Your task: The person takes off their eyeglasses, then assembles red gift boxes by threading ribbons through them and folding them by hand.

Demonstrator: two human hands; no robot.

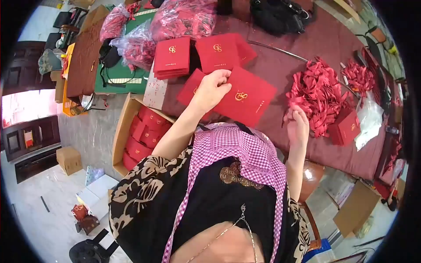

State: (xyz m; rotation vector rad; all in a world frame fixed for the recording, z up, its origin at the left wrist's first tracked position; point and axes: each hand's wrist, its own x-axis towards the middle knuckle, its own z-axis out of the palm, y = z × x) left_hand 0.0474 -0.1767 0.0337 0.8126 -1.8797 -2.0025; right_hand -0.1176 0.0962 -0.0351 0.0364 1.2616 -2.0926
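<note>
My left hand (212, 90) is closed at the upper left edge of a flat red square piece (250, 97) with gold lettering, perhaps a paper bag or card. Partly under it lies another red piece (189, 90). At the left edge of a heap of dark red ribbons (315, 94), my right hand (298, 125) has its fingers pinched together, seemingly on a ribbon end. Beyond my left hand are a neat stack of red pieces (172, 57) and a looser, fanned stack (218, 51).
An open cardboard box (120, 136) of red gold-lettered items stands beside the table, left of my body. Plastic bags of red ribbon (184, 19) and a black bag (280, 15) lie at the back. Rightward are a small red pack (345, 127) and clear plastic (368, 122).
</note>
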